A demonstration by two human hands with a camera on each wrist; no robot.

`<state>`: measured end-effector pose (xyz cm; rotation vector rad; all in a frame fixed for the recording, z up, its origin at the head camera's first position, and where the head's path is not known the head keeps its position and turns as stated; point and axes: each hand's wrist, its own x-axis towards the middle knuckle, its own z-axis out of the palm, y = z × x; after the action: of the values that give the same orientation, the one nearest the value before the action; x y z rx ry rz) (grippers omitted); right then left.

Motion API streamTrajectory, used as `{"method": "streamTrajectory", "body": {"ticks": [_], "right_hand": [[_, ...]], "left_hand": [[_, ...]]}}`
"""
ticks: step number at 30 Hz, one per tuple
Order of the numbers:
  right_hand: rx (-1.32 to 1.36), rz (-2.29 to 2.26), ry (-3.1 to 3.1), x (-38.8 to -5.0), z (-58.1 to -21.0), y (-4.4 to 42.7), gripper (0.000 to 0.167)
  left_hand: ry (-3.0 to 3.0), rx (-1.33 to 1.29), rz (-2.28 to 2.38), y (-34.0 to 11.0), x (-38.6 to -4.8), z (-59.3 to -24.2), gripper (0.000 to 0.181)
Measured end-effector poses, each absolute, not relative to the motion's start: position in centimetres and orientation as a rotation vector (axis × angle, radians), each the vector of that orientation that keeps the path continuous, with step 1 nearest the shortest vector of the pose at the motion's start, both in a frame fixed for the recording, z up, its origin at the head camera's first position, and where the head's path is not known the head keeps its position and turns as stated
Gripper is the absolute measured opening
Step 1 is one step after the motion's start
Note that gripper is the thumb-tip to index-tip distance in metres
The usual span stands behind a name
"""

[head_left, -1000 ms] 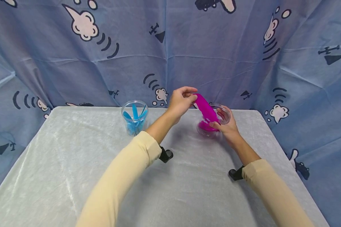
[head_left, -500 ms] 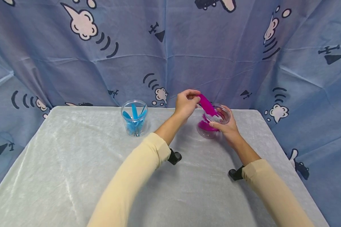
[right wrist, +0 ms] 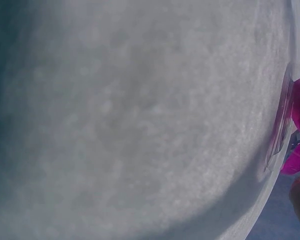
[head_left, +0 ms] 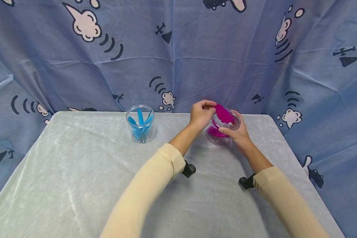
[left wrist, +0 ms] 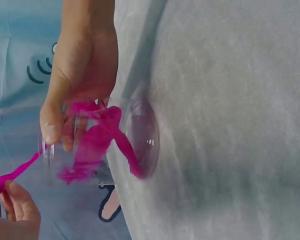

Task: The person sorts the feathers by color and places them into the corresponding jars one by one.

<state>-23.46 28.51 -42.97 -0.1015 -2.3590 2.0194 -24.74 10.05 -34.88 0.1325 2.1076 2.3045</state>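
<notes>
At the back right of the table my right hand (head_left: 239, 130) grips a clear plastic cup (head_left: 216, 141), thumb on the near side and fingers round the far side. Magenta feathers (head_left: 215, 132) lie inside the cup; through its wall they also show in the left wrist view (left wrist: 97, 142). My left hand (head_left: 201, 115) pinches the tip of another magenta feather (head_left: 223, 114) between thumb and fingers at the cup's mouth. Its lower end reaches inside the rim. The right wrist view catches only the cup's base (right wrist: 280, 120) and some magenta at its right edge.
A second clear cup (head_left: 150, 134), holding several blue feathers (head_left: 140, 117), stands to the left near the back edge. Pale grey cloth covers the table (head_left: 77, 172). A blue patterned curtain (head_left: 178, 59) hangs close behind it.
My left hand has moved right and slightly down, lowering the pinched magenta feather further into the cup. My right hand and its cup have stayed in place.
</notes>
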Motion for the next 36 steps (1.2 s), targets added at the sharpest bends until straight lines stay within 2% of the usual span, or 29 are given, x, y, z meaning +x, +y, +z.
{"method": "streamTrajectory", "body": {"ticks": [19,23,28,32,36], "right_hand": [[0.018,2.070,-2.269,-23.7,-43.1,28.4,0.084],[0.100,2.113,-2.291,-23.7,-42.9,29.0,0.085],[0.233,2.101,-2.410,-23.8,-42.7,30.4,0.089],[0.219,1.978,-2.556,-23.7,-42.4,31.4,0.092],[0.147,1.805,-2.699,-23.1,-41.9,32.2,0.102]], "left_hand": [[2.036,0.163,2.182,9.7,-24.1,-36.2,0.014],[2.153,0.317,2.041,9.0,-23.6,-36.4,0.015],[2.276,0.654,1.752,7.5,-22.3,-36.4,0.020],[2.354,0.873,1.524,6.2,-21.2,-35.8,0.020],[2.503,0.964,1.301,3.9,-20.6,-34.9,0.023]]}}
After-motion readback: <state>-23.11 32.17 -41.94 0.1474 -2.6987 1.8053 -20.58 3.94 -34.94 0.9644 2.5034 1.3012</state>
